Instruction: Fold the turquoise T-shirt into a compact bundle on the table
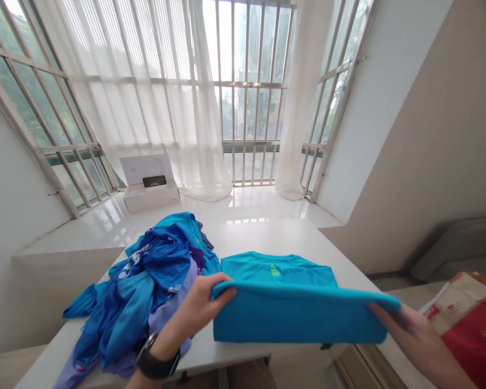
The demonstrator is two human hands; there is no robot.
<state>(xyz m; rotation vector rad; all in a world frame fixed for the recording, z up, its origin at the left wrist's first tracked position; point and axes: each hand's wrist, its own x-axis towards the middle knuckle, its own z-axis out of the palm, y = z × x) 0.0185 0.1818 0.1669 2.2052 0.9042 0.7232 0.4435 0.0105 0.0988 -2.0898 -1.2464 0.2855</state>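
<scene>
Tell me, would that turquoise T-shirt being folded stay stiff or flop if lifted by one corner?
Probably flop: the turquoise T-shirt bends softly over where the left hand and right hand grip its folded edge. It looks thin, so likely light. The fabric seems smooth, so it might slide easily on the glossy white table.
</scene>
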